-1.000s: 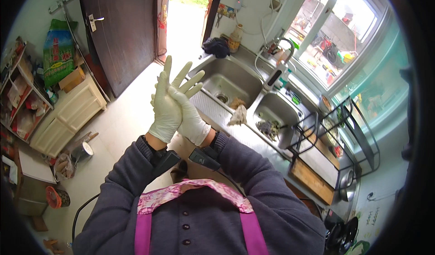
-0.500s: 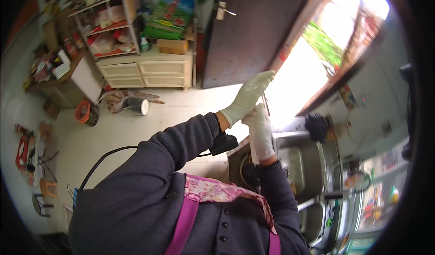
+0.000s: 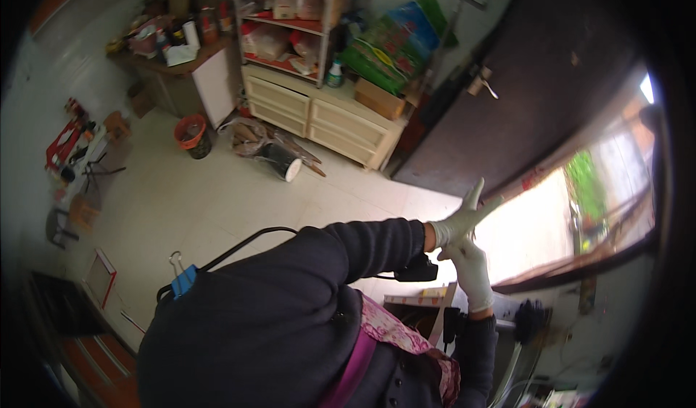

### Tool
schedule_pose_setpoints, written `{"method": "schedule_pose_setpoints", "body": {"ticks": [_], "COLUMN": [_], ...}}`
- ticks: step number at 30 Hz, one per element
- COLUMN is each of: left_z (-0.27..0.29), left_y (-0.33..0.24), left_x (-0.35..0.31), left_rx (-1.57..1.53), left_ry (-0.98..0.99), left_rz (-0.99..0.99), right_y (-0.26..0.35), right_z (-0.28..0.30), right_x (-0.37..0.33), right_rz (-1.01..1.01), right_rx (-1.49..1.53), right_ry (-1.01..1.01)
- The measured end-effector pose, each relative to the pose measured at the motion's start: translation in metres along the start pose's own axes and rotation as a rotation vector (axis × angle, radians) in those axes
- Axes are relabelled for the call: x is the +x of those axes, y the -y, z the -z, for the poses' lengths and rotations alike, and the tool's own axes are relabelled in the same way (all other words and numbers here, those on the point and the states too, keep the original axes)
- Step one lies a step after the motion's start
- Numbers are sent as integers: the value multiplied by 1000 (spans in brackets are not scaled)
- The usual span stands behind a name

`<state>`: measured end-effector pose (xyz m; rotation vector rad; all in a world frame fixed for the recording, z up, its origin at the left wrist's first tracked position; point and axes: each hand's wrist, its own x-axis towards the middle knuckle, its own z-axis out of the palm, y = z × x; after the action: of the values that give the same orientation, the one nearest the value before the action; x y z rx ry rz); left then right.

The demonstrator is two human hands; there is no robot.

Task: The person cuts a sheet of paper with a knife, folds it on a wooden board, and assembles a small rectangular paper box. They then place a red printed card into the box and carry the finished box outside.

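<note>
Glove-fitting step judged in hand, nearly done. Dark long-sleeved arms raised ahead, before dark brown door (image 3: 536, 96).

Left hand (image 3: 460, 223) in thin white rubber glove (image 3: 451, 228): fingers stretched open, nothing gripped.

Right hand (image 3: 470, 266), gloved too, set against left wrist; probably pinching cuff, hard to tell tbh.

Next: cuff tugged snug.
</note>
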<state>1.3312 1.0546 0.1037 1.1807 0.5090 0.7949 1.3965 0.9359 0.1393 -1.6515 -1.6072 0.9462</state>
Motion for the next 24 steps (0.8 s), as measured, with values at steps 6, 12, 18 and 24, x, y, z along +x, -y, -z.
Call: {"method": "schedule_pose_setpoints", "body": {"ticks": [6, 12, 18, 24], "left_z": [65, 122, 132, 175], "left_y": [-15, -28, -55, -65], "left_x": [5, -24, -52, -68], "left_rx": [-76, 239, 395, 546], "left_ry": [206, 493, 452, 337], "left_rz": [99, -77, -26, -127], "right_y": [7, 32, 63, 93], "right_z": [-21, 5, -54, -94], "right_x": [52, 110, 145, 174], "right_rz": [34, 289, 260, 243], "right_rx": [117, 1027, 1053, 1029], "right_ry": [-94, -390, -384, -203]}}
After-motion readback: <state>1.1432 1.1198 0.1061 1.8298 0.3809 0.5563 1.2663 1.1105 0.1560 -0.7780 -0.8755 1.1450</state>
